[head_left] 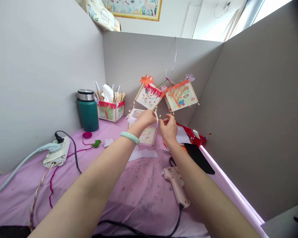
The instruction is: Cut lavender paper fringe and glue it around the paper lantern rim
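Observation:
My left hand [147, 118], with a pale green bangle [129, 137] at its wrist, is closed at the top edge of a small paper box [147, 135]. The box has wooden-stick corners, a drawn front panel and pale purple fringe. My right hand [169, 128] is just to the right of the box's corner, its thumb and fingers bent together. Whatever lies between those fingers is too small to make out. Behind my hands, two drawn paper lanterns, a left one [149, 97] and a right one [182, 96], carry red fringe and paper flowers.
A pink glue gun [175, 185] lies near my right forearm. Paper strips [144, 154] rest before the box. Leftward stand a green bottle [88, 114], a stick-filled paper holder [111, 110] and a power strip [57, 152] with cables. A red tray [200, 140] sits right.

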Tool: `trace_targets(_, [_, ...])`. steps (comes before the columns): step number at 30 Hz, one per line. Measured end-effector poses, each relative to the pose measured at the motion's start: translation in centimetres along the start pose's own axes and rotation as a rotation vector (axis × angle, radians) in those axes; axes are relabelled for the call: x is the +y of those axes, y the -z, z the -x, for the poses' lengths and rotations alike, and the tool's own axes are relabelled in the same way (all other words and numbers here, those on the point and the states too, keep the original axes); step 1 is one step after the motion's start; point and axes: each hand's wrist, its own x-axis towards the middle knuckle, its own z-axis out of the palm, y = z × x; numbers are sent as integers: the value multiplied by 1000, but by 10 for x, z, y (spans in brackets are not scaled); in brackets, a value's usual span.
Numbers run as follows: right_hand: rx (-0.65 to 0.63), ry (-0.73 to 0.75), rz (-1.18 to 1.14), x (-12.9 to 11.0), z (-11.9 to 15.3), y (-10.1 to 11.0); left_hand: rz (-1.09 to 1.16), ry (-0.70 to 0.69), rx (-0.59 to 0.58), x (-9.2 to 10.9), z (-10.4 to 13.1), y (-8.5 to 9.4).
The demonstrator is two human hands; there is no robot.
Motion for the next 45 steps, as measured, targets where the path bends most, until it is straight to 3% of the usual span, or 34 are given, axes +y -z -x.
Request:
trace_targets(7, [-23,89,13,-4,-3,-11,-14,-33,-33,-2,5,0])
trace_targets(14, [-8,83,88,-7,-6,-17,-24,-63,-17,-5,8,-2])
trace_targets(20, [-66,32,138,-12,-8,-16,-5,-73,-41,-5,8,-1])
trace_targets(23, [-115,55,122,-8,-8,-8,155,-128,-39,-9,8,10])
trace_targets(27, [-38,220,62,-5,-4,9,388,-175,157,-23,12,41])
trace_targets(29, [-8,357,48,-9,1,16,337,-179,233,-31,16,56])
trace_targets(32, [-80,526,84,-17,8,17,152,-189,214,-38,25,66])
trace_targets(39, [-176,662,348,-20,10,-4,-154,-323,164,-47,30,46])
trace_targets(45, [-208,709,502,-13,8,-10,-304,-303,143,-47,29,37])
